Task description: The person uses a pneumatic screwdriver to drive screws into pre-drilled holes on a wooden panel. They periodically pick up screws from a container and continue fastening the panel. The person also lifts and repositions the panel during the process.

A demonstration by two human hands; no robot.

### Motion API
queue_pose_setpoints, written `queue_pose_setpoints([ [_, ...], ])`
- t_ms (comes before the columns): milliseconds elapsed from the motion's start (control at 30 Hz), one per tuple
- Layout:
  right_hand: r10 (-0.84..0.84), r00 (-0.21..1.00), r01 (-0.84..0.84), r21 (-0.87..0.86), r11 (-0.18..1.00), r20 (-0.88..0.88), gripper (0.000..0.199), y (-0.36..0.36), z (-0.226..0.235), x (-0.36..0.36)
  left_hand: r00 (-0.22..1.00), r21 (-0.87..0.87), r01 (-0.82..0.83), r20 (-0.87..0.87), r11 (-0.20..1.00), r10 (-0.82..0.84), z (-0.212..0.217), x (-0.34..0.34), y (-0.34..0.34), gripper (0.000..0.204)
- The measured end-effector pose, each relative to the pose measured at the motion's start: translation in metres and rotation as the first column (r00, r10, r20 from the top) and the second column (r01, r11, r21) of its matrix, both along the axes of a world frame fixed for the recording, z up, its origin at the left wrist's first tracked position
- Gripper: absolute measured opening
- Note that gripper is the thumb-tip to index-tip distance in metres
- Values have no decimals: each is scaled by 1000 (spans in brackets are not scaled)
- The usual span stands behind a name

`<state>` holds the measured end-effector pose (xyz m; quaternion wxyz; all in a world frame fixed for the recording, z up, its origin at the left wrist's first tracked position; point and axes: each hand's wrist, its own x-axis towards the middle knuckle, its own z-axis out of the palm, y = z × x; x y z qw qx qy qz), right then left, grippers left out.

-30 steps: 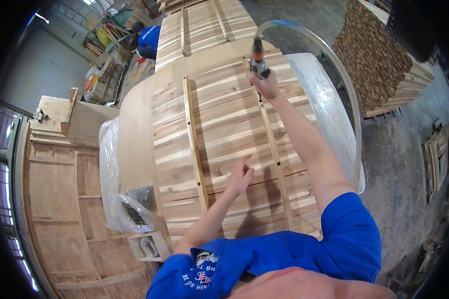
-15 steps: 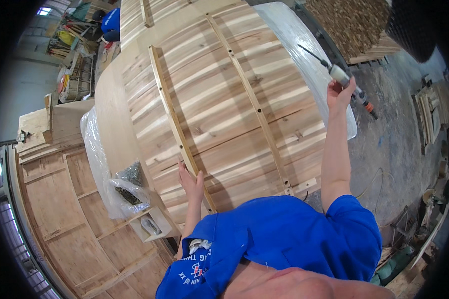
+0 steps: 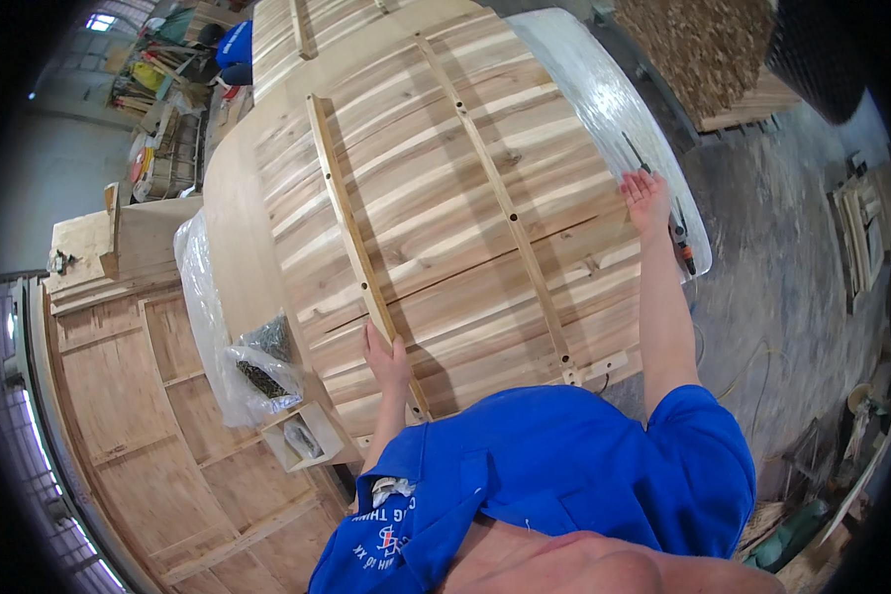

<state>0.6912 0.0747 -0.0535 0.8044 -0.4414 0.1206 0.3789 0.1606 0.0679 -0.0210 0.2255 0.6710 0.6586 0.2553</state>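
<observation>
A broad panel of striped light and brown wood boards [image 3: 445, 257] lies before me with long wooden battens across it. My left hand [image 3: 388, 360] is at the near part of the left batten [image 3: 345, 218], its thumb on one side and fingers on the other. A second batten [image 3: 495, 178] with dark holes runs to its right. My right hand [image 3: 647, 203] is over the panel's right edge, palm up and fingers stretched out, holding nothing. Behind it a power screwdriver [image 3: 684, 252] with a long thin bit and orange end lies on the plastic-wrapped edge [image 3: 604, 89], partly hidden by the hand.
Clear bags of small screws [image 3: 262, 371] lie at the left edge, beside a small wooden box [image 3: 307, 441]. Low wooden framing [image 3: 119, 396] stands left. A stack of wood pieces [image 3: 698, 49] is at the far right. Another person in blue [image 3: 236, 45] is at the far left.
My right hand has let go of the power screwdriver, which now lies on the plastic-wrapped edge, and has moved slightly left. My left hand stays at the batten.
</observation>
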Motion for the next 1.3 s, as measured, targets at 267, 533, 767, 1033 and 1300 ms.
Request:
queue_pose_setpoints([
  [267,588,-154,153,-569,808,794,31,-29,25,-98,999,28,35,18,999,-35,4,-1,5,58],
  [533,513,-112,14,-515,857,851,29,-151,68,-153,999,33,36,30,999,-37,15,-7,-1,59],
  [767,563,39,161,-562,812,825,22,-277,88,-166,931,333,180,-361,926,-51,47,30,-42,62],
  [1033,676,81,6,-679,734,732,24,-392,102,-170,671,225,737,-353,637,-652,50,195,-154,46],
  [1300,950,-171,-286,-936,206,262,35,-536,73,-83,641,-58,699,-389,712,-661,57,335,-198,54],
])
